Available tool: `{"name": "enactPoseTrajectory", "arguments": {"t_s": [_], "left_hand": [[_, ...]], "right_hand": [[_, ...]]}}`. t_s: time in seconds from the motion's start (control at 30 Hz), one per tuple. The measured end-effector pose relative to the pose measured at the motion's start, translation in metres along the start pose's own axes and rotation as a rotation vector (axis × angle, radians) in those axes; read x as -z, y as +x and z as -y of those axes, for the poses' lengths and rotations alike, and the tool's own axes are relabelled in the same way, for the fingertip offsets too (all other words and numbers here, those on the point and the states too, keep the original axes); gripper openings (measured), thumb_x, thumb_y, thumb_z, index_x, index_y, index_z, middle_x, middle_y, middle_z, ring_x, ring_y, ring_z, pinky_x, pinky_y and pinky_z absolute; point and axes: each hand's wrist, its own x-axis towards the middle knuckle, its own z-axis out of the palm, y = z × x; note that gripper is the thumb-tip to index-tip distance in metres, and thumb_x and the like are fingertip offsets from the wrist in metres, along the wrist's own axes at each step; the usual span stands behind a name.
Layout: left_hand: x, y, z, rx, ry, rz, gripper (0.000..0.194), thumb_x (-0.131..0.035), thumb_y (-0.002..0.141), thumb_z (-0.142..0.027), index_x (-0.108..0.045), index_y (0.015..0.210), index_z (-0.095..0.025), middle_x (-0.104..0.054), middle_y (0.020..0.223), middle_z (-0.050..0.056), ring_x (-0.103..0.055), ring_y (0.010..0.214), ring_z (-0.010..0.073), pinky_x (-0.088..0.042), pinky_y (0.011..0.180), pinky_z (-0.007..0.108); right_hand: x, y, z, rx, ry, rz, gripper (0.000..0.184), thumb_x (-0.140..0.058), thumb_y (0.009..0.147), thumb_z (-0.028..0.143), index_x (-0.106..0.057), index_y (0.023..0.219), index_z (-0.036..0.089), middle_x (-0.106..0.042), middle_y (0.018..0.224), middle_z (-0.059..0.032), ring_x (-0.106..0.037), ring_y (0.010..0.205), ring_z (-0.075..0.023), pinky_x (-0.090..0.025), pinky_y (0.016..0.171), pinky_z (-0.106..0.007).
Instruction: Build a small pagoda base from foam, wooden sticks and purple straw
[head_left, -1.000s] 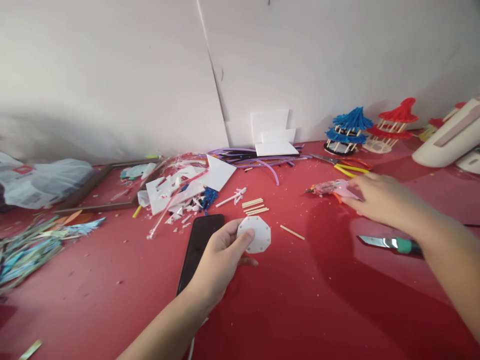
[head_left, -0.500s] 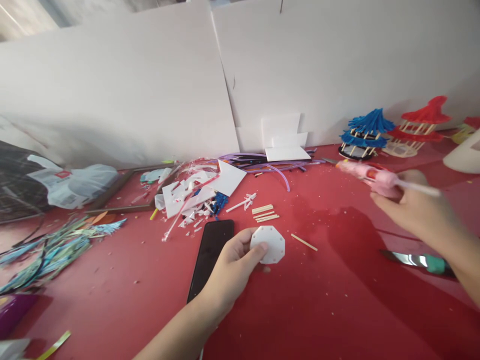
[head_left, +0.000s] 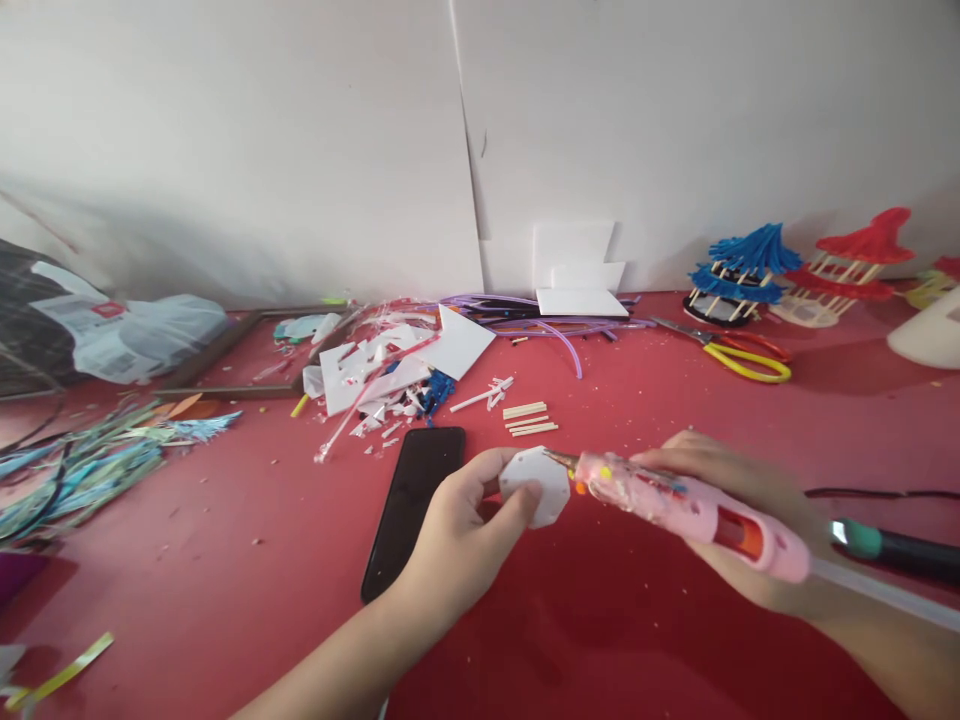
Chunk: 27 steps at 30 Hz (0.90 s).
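Observation:
Between the thumb and fingers of my left hand (head_left: 469,525) is a small white octagonal board (head_left: 551,492) with holes along its edge. My right hand (head_left: 750,520) grips a pink hot glue gun (head_left: 667,505), with a clear glue stick (head_left: 885,592) sticking out of its back. The gun's metal tip is at the board's upper right edge; whether it touches cannot be made out. Short wooden sticks (head_left: 529,418) lie just beyond the board. A black phone (head_left: 414,510) rests beside my left hand.
White scraps (head_left: 382,375) and purple pipe cleaners (head_left: 562,345) lie farther back. Yellow-and-red-handled scissors (head_left: 739,360) are near a blue model pavilion (head_left: 739,270) and a red one (head_left: 847,260). A green-and-black-handled tool (head_left: 892,548) is at right, coloured strips (head_left: 112,480) at left.
My right hand has brought the glue gun left and nearer, its tip now at the board. The scissors have come into sight. My left hand still holds the board, now slightly turned.

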Motion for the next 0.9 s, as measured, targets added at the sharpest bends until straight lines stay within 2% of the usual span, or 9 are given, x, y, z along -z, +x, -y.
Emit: {"name": "enactPoseTrajectory", "arguments": {"t_s": [0.1, 0.17, 0.33, 0.53, 0.73, 0.9], "left_hand": [[-0.0004, -0.0001, 0.0004, -0.012, -0.024, -0.027, 0.023, -0.058, 0.086, -0.031, -0.066, 0.104, -0.017, -0.072, 0.094, 0.005, -0.067, 0.085, 0.0171, -0.052, 0.072, 0.023], [-0.0009, -0.0001, 0.0007, -0.011, -0.068, -0.049, 0.023, -0.058, 0.086, -0.031, -0.066, 0.104, -0.018, -0.073, 0.094, 0.005, -0.068, 0.084, 0.0175, -0.053, 0.074, 0.024], [-0.0015, -0.0013, -0.0004, -0.031, -0.090, -0.083, 0.025, -0.059, 0.085, -0.033, -0.066, 0.104, -0.018, -0.073, 0.093, 0.005, -0.069, 0.083, 0.0191, -0.054, 0.076, 0.027], [-0.0014, -0.0020, 0.0013, -0.048, -0.004, -0.104, 0.027, -0.059, 0.085, -0.033, -0.066, 0.106, -0.019, -0.073, 0.092, 0.004, -0.068, 0.084, 0.0185, -0.053, 0.073, 0.025], [-0.0033, -0.0035, 0.0002, -0.068, 0.018, -0.089, 0.025, -0.058, 0.085, -0.032, -0.066, 0.104, -0.018, -0.073, 0.091, 0.004, -0.068, 0.084, 0.0189, -0.053, 0.075, 0.026], [-0.0032, -0.0045, -0.0004, -0.075, 0.051, -0.089, 0.025, -0.058, 0.085, -0.032, -0.067, 0.104, -0.018, -0.073, 0.092, 0.004, -0.068, 0.084, 0.0184, -0.052, 0.073, 0.024]], "right_hand": [[0.0002, 0.0001, -0.0032, 0.121, 0.068, -0.011, 0.031, -0.060, 0.080, 0.029, -0.059, 0.111, 0.026, -0.066, 0.085, -0.0062, -0.062, 0.073, -0.0217, -0.050, 0.060, -0.034], [0.0006, -0.0005, -0.0054, 0.166, 0.004, -0.036, 0.027, -0.059, 0.080, 0.027, -0.059, 0.108, 0.025, -0.065, 0.083, -0.0057, -0.061, 0.072, -0.0212, -0.049, 0.062, -0.035], [0.0014, -0.0005, -0.0042, 0.202, -0.168, -0.083, 0.020, -0.055, 0.081, 0.028, -0.056, 0.101, 0.027, -0.065, 0.080, -0.0047, -0.062, 0.071, -0.0221, -0.049, 0.064, -0.036], [0.0063, 0.0012, -0.0021, 0.265, -0.257, -0.026, 0.031, -0.053, 0.077, 0.016, -0.050, 0.106, 0.027, -0.064, 0.085, -0.0053, -0.061, 0.076, -0.0227, -0.050, 0.070, -0.037], [0.0073, 0.0024, -0.0034, 0.304, -0.321, -0.002, 0.030, -0.052, 0.073, 0.015, -0.047, 0.101, 0.025, -0.062, 0.079, -0.0052, -0.059, 0.071, -0.0222, -0.049, 0.067, -0.037], [0.0057, 0.0029, -0.0026, 0.320, -0.344, -0.033, 0.029, -0.051, 0.071, 0.014, -0.045, 0.097, 0.025, -0.059, 0.075, -0.0050, -0.057, 0.069, -0.0226, -0.048, 0.066, -0.038]]}}
